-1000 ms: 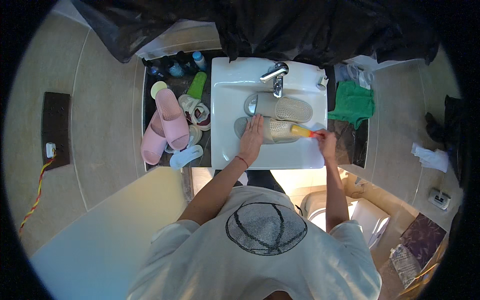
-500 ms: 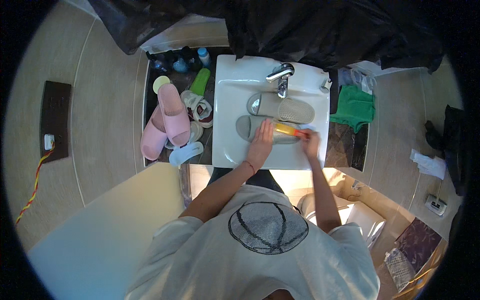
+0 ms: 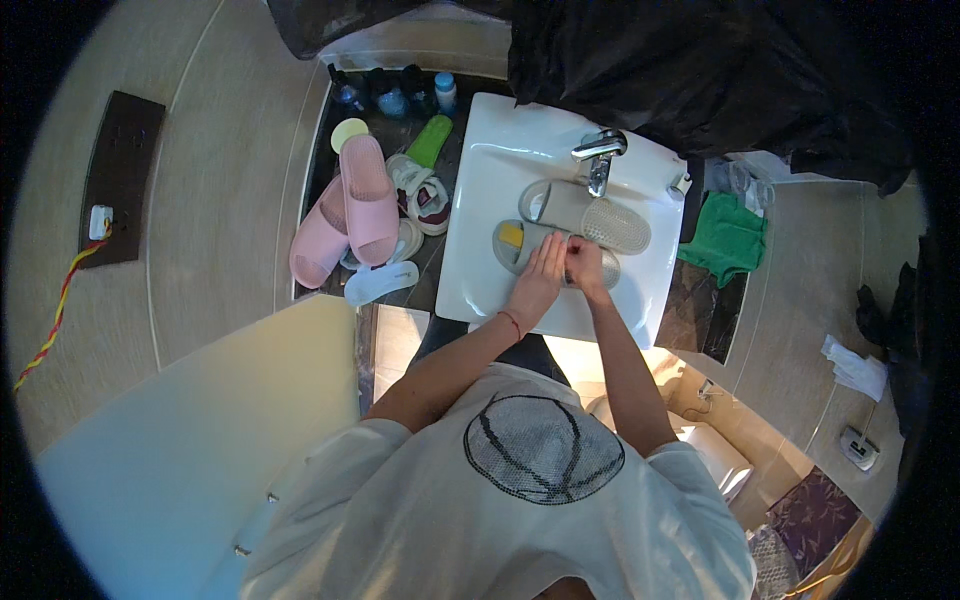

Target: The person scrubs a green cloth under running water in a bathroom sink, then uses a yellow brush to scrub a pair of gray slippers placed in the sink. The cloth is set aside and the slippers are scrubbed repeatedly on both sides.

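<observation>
Two grey slippers lie side by side in the white sink (image 3: 476,290). On the near slipper (image 3: 603,273) my left hand (image 3: 540,272) lies flat, fingers stretched out together across its middle. My right hand (image 3: 584,262) is closed just beside it, gripping a scrubbing brush whose yellow head (image 3: 511,233) shows past my left fingers, at the slipper's left end. The brush's handle is mostly hidden by my hands. Behind, the far slipper (image 3: 615,226) rests untouched below the chrome faucet (image 3: 600,148).
Pink slides (image 3: 368,195), a green insole (image 3: 430,142), a white insole (image 3: 382,283) and sneakers (image 3: 432,205) crowd the dark counter on the left, with several bottles (image 3: 445,92) behind. A green cloth (image 3: 727,235) lies right of the sink. Black sheeting (image 3: 700,80) hangs over the back.
My right hand and the brush have moved left along the near slipper, up against my left hand. The left hand stays on the slipper. The whole view has tilted and shifted slightly.
</observation>
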The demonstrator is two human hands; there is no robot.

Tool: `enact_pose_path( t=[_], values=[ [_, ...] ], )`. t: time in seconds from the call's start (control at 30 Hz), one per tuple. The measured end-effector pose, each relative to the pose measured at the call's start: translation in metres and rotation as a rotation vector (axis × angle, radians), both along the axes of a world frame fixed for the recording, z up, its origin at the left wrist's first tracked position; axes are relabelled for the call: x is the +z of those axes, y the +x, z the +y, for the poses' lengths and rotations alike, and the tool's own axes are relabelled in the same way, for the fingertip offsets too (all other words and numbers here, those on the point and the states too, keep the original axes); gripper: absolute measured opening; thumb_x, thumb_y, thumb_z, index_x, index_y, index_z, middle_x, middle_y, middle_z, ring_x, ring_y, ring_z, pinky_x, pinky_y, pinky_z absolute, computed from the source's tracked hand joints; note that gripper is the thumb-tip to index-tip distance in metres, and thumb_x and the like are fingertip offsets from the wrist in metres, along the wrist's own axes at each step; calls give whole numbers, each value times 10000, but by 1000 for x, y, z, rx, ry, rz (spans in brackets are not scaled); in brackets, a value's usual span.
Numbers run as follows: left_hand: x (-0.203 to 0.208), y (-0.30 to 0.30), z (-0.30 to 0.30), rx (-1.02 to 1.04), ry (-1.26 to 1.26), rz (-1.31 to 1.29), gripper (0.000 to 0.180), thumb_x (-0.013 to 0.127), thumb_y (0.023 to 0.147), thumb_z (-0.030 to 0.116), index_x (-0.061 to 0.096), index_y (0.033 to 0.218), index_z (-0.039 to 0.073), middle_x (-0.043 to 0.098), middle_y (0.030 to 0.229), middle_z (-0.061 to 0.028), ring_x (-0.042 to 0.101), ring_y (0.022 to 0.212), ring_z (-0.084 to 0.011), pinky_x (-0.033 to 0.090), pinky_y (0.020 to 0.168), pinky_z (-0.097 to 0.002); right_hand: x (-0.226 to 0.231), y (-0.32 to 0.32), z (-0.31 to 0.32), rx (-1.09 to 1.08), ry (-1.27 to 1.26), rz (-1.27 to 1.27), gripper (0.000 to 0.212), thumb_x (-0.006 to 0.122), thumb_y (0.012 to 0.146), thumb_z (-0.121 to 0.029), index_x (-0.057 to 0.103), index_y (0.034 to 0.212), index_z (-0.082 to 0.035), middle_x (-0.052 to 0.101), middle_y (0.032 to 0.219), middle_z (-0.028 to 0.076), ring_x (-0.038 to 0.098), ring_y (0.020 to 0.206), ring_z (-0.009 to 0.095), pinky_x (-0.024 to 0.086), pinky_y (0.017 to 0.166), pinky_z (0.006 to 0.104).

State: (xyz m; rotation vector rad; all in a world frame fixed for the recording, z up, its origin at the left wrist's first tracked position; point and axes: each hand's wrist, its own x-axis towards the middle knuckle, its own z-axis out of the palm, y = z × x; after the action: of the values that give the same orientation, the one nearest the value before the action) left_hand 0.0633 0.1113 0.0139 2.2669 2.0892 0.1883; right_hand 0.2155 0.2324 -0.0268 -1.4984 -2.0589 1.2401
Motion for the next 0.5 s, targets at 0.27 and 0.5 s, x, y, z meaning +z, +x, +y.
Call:
enact_pose_path(
  t=[0.27, 0.5],
  values=[
    [-6, -2, -3, 24, -10, -105, 551, 426, 930, 90, 324, 1441, -88, 260, 1557, -225, 267, 1454, -299, 289, 1165, -378, 13, 20, 18, 13, -141, -1, 195, 791, 801, -174, 733, 829, 10, 709, 693, 73, 633, 607, 120, 505, 589, 287],
    [-7, -1, 0, 3, -32, -47, 554, 410, 941, 109, 312, 1452, -82, 238, 1567, -222, 274, 1452, -298, 268, 1174, -374, -15, -4, 13, 20, -115, 12, 248, 813, 769, -221, 741, 832, 7, 700, 670, 71, 617, 594, 114, 496, 582, 283]
  ],
)
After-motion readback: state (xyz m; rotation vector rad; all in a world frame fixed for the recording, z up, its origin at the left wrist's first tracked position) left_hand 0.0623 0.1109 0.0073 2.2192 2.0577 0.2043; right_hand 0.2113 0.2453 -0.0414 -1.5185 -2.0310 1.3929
